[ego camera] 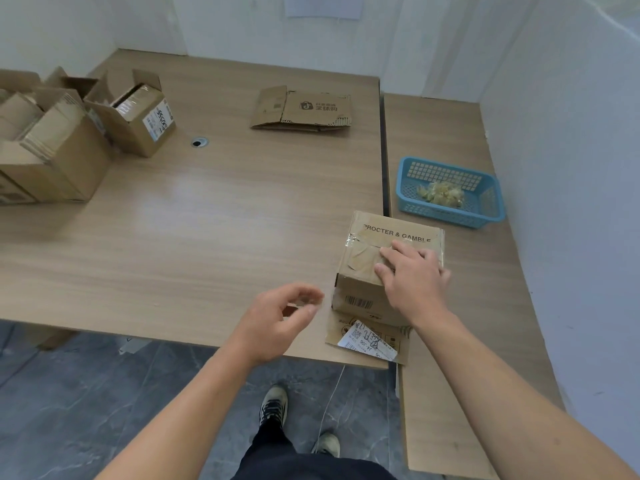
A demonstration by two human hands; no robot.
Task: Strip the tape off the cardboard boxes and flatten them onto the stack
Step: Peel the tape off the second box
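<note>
your main desk [166, 237] fills most of the view, and a narrower side table [460, 306] butts against its right edge. at the far left of the desk you have a cluster of open cardboard boxes [52, 154], flaps up, the nearest to centre being a labelled box [142, 116] tilted against its neighbour. the flattened stack [301, 107] lies at the far centre of the desk, well apart from your hands. a blue basket [488, 202] sits on the side table, just beyond the work piece, and holds a clump of crumpled tape [440, 194]. the taped box [360, 299], printed "procter & gamble", stands closed at the desk's near right corner, straddling the seam between the two tables. it rests on a flat cardboard sheet [346, 327] bearing a white shipping label [367, 342], and that sheet overhangs the desk's front edge. glossy tape [363, 254] crosses the box top, wrinkled in places. your right hand [412, 275] lies palm down on the top of that box, fingers straight and spread over the tape. your left hand [277, 323] hovers just left of the box, not touching it, fingers loosely curled with nothing visible in them. a small cable hole [199, 142] sits in the desk near the labelled box.
</note>
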